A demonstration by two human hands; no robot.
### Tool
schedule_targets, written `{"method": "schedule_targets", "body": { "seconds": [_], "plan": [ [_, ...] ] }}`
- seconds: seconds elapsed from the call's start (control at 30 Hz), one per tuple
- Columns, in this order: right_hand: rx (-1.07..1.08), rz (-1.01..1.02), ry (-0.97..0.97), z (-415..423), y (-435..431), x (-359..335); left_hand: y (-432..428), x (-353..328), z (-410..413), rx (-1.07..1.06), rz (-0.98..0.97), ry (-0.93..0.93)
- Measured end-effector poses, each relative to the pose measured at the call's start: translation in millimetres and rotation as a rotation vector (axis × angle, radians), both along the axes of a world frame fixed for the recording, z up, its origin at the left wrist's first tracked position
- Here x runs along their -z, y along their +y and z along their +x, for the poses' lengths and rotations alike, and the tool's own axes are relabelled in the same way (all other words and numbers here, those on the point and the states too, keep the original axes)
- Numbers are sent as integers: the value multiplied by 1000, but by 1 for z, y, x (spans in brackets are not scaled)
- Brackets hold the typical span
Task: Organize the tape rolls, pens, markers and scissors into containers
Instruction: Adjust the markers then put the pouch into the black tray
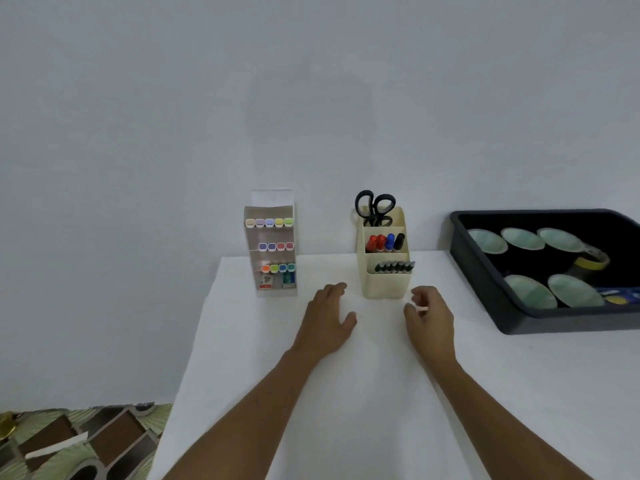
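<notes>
A cream tiered organizer (384,285) stands at the table's back. Black scissors (374,207) stick up from its rear slot, red, blue and black markers (385,242) fill the middle slot, and dark pens (394,266) the front one. To its left a clear pack (272,251) holds rows of coloured highlighters. A black tray (485,271) at the right holds several tape rolls (526,239). My left hand (329,320) lies flat and open on the table, left of the organizer. My right hand (429,317) hovers to the organizer's right with fingers loosely curled, nothing in it.
The white table (346,410) has its left edge running diagonally from the highlighter pack toward me. A patterned floor (79,441) shows at the lower left. A plain white wall rises right behind the containers.
</notes>
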State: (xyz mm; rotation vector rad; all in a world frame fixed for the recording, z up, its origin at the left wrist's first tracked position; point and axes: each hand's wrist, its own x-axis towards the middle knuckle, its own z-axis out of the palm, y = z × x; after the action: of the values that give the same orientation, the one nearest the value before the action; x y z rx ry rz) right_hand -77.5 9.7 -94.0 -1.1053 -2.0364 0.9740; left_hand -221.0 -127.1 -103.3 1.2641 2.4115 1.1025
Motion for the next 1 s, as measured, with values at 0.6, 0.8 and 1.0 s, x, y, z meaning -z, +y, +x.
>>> {"method": "schedule_targets", "body": {
  "seconds": [0.6,0.8,1.0],
  "plan": [
    [-457,24,-137,-29,2,-1,17,-4,12,-167,74,-213],
    [-463,44,-226,-47,-9,5,-3,-4,-7,-181,102,-211],
    [-450,77,-275,-50,-9,9,-5,-2,-12,-160,92,-210]
  ]
}}
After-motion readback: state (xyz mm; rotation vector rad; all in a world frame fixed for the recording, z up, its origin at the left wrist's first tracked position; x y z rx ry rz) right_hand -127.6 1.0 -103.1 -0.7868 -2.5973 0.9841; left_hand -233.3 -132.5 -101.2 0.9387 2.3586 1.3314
